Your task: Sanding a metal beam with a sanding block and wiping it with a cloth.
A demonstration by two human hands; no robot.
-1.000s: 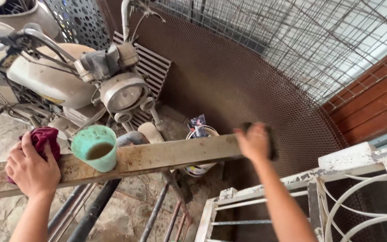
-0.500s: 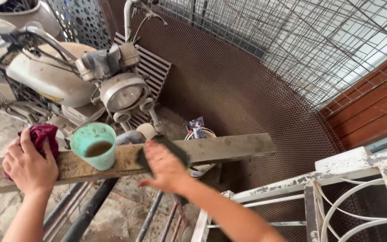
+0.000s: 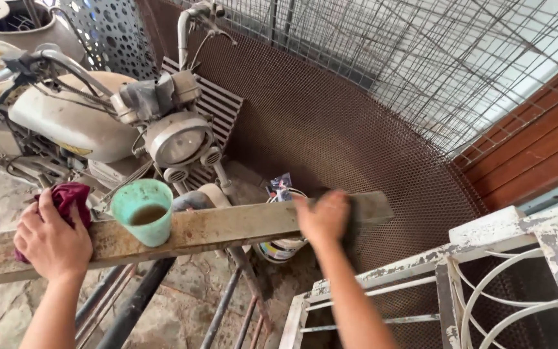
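Left hand (image 3: 51,238) clenched on maroon rag (image 3: 66,197) atop wooden plank (image 3: 227,226); right hand (image 3: 323,216) pressing, seemingly gripping, a blurred dark pad; green cup (image 3: 142,212) between.

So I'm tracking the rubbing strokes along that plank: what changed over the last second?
The right hand slid from the plank's far end in toward the green cup, then back out toward the end, pressing a dark pad. The left hand stayed on the plank with the red rag; the cup did not move.
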